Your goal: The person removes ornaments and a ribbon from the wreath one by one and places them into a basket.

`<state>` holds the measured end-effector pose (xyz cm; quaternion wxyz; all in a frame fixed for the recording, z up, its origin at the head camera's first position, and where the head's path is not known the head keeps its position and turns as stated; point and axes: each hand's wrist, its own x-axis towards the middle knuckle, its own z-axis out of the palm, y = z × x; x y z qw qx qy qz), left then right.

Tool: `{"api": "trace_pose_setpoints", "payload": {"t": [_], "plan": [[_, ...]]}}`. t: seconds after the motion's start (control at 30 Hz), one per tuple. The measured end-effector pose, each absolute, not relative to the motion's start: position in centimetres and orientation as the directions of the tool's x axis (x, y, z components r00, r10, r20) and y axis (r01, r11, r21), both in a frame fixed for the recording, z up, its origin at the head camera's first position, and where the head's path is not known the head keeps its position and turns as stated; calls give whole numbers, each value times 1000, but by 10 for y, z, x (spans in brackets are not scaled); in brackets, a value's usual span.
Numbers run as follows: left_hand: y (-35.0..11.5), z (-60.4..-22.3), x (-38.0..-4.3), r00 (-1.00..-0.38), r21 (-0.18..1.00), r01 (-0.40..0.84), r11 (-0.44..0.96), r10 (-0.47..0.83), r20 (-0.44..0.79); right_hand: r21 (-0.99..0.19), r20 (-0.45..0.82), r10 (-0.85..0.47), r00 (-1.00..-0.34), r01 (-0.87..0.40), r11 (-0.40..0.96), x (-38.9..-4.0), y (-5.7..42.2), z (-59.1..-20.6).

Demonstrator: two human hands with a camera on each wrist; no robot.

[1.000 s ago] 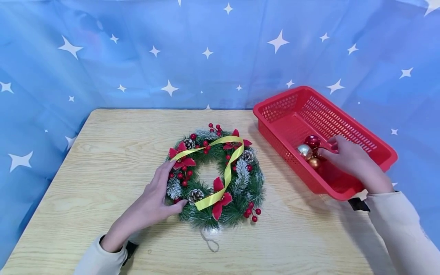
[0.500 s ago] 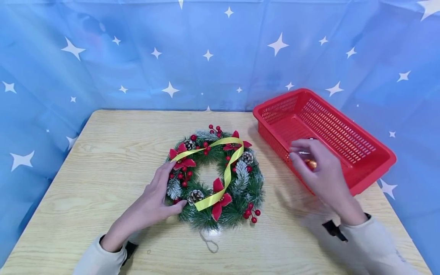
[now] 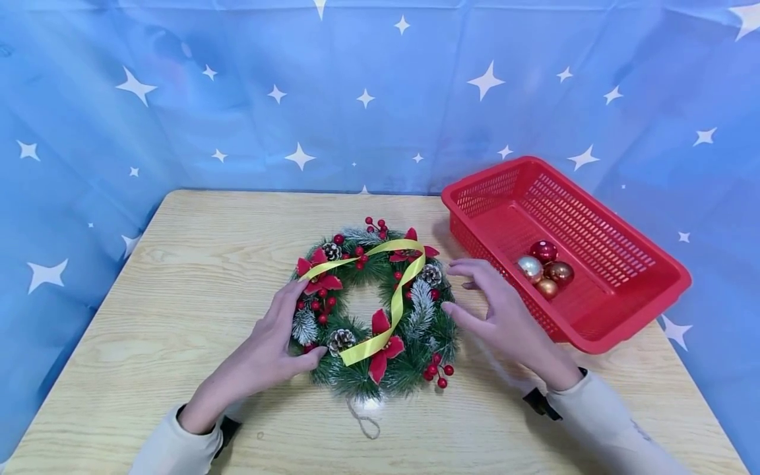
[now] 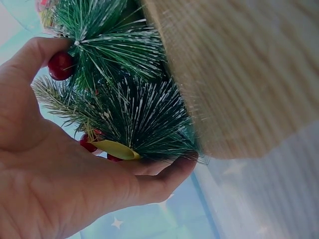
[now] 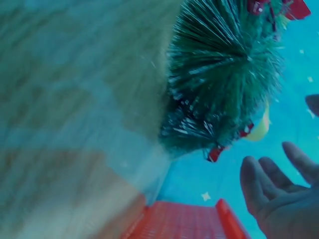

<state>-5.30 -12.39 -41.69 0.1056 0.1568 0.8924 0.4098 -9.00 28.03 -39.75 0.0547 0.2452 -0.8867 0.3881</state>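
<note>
A green Christmas wreath with red flowers, berries and pinecones lies on the table. Draped over its top is a yellow ribbon, whose left end reaches the fingertips of my left hand. That hand holds the wreath's left side, thumb near a pinecone and fingers curved along the outer edge; the left wrist view shows thumb and fingers on either side of the needles. My right hand hovers beside the wreath's right side, fingers spread and holding nothing. In the right wrist view a gap separates it from the needles.
A red plastic basket stands at the right, with several shiny baubles in red, silver, brown and gold inside. A twine loop lies at the wreath's near edge. Behind the table hangs a blue star-patterned cloth.
My right hand has moved left out of the basket to the wreath's right side, leaving the baubles in the basket. My left hand stays on the wreath.
</note>
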Motion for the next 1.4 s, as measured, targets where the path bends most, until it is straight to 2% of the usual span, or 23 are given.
{"api": "trace_pose_setpoints", "payload": {"t": [0.17,0.43,0.7,1.0,1.4], "plan": [[-124,-417,-53,-928,762,196,618,367,-59,-681,174,-418,-892,-416,603,-89,275,-406],[-124,-418,-53,-930,758,189,624,363,-67,-668,79,-440,-895,-375,643,-96,264,-415],[-127,-418,-52,-932,758,188,624,357,-63,-645,69,-467,-882,-396,654,-98,256,-419],[-126,-415,-52,-945,756,171,632,322,-56,-580,63,-416,-907,-372,724,-92,253,-416],[-129,-411,-42,-954,769,157,619,296,-43,-554,28,-310,-950,-273,787,-72,237,-411]]}}
